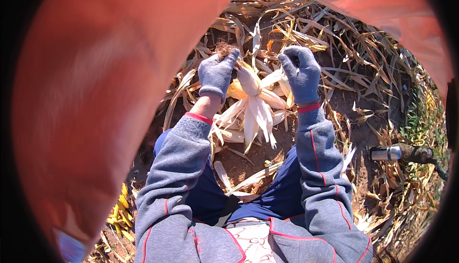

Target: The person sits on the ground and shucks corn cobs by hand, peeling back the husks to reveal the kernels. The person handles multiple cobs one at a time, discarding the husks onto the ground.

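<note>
My left hand (216, 74), in a grey knit glove, is closed with thumb and fingers around a tuft of brown corn silk (224, 49). Just right of it, close to the thumb, is an ear of corn (248, 80) with pale husk leaves (259, 112) splayed out below. My right hand (302, 74), gloved alike, is raised to the right of this ear with fingers curled toward the thumb; whatever is inside them, if anything, is hidden. More ears in pale husks (233, 135) lie on the soil beneath, between my knees.
Dry corn stalks and leaves (354, 60) cover the ground ahead and right. Blurred red material (95, 96) hides the left side and upper edge. A silver cylinder (386, 153) lies at right beside a dark object. Yellow corn ears (122, 215) are piled at lower left.
</note>
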Available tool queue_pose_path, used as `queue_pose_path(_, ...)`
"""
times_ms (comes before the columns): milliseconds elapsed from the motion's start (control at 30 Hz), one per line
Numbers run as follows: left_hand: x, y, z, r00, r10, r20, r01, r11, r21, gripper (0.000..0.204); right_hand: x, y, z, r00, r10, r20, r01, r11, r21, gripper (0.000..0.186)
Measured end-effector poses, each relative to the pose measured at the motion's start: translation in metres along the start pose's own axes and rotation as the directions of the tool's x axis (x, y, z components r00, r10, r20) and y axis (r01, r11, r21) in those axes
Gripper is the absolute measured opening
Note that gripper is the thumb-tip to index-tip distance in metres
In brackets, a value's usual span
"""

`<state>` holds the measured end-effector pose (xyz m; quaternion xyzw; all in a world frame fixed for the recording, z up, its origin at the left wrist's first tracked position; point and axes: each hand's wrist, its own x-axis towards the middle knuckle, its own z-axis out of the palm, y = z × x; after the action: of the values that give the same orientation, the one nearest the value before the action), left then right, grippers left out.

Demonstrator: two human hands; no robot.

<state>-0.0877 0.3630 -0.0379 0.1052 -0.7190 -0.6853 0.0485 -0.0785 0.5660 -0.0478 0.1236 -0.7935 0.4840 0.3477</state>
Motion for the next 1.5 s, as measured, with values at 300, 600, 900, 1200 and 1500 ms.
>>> queue_pose_path(300,-0.008,-0.011,0.01,0.984,0.166,0.065,-0.171,0.983,0.071,0.023,-0.02,-0.015,0.035,0.924,-0.044,0.379,0.091,0.99,-0.108,0.011)
queue_pose_path(600,-0.007,-0.013,0.008,0.983,0.12,0.135,-0.1,0.984,-0.149,0.025,-0.024,-0.006,0.036,0.816,0.479,0.324,-0.568,0.768,0.295,0.012)
queue_pose_path(900,0.015,-0.006,-0.023,0.995,0.047,-0.09,-0.077,0.928,-0.365,0.023,-0.019,0.061,0.001,0.602,0.793,0.097,-0.68,0.445,0.582,0.009)
queue_pose_path(1200,0.013,-0.008,-0.024,0.944,0.329,-0.027,-0.329,0.944,-0.001,0.023,-0.011,0.031,0.007,0.963,0.252,-0.098,-0.252,0.968,0.012,0.021)
queue_pose_path(1500,0.01,-0.008,-0.02,0.966,0.046,0.253,0.058,0.919,-0.39,0.023,-0.024,-0.008,0.039,0.899,0.049,0.435,0.015,0.99,-0.143,0.068)
